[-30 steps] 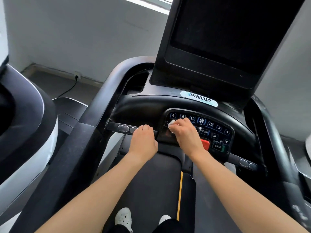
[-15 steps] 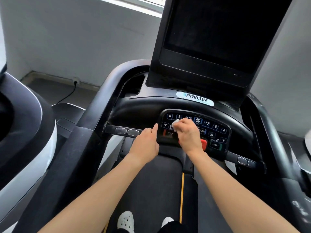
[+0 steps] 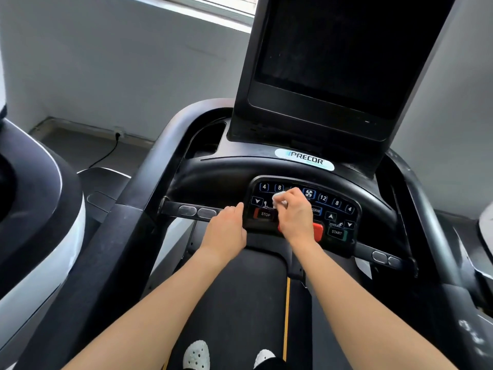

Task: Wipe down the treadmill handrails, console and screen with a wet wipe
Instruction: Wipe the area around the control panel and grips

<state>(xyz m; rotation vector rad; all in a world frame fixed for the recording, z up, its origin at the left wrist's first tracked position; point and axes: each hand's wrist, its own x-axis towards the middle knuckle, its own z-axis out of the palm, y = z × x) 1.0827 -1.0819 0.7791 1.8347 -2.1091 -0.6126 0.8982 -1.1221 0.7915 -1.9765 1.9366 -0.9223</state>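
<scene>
My right hand (image 3: 294, 216) pinches a small white wet wipe (image 3: 278, 199) and presses it onto the black button console (image 3: 336, 209), left of the fan key. My left hand (image 3: 226, 231) grips the front crossbar handrail (image 3: 192, 210) beside the STOP key. The tall dark screen (image 3: 328, 54) rises above the console. The left side handrail (image 3: 157, 166) and the right side handrail (image 3: 437, 236) curve down on either side. A red stop clip (image 3: 318, 231) peeks out below my right wrist.
The treadmill belt (image 3: 248, 303) runs under my arms, with my white shoes (image 3: 196, 355) on it. Another machine (image 3: 34, 209) stands close on the left. A grey wall and a cable on the floor (image 3: 106, 153) lie behind.
My right hand has slid the wipe rightward and up across the keys, uncovering the STOP key. My left hand keeps its grip on the crossbar. The view has shifted slightly.
</scene>
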